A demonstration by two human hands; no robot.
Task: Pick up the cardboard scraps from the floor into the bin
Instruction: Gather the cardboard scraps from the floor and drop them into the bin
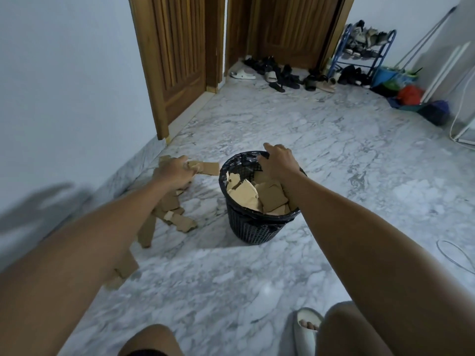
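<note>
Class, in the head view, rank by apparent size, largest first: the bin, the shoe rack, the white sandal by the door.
1. bin
2. shoe rack, farther off, so true size unsure
3. white sandal

Bin [253,224] stands mid-floor [334,155], scraps inside. Loose cardboard scraps [177,219] lie left of it, near wall [64,86]. Shoe rack [359,51] far right, behind.

Wooden doors [180,47] stand at eleven o'clock, loose shoes [280,74] at twelve, a shoe rack [359,47] and mop bucket [393,75] at one.
</note>
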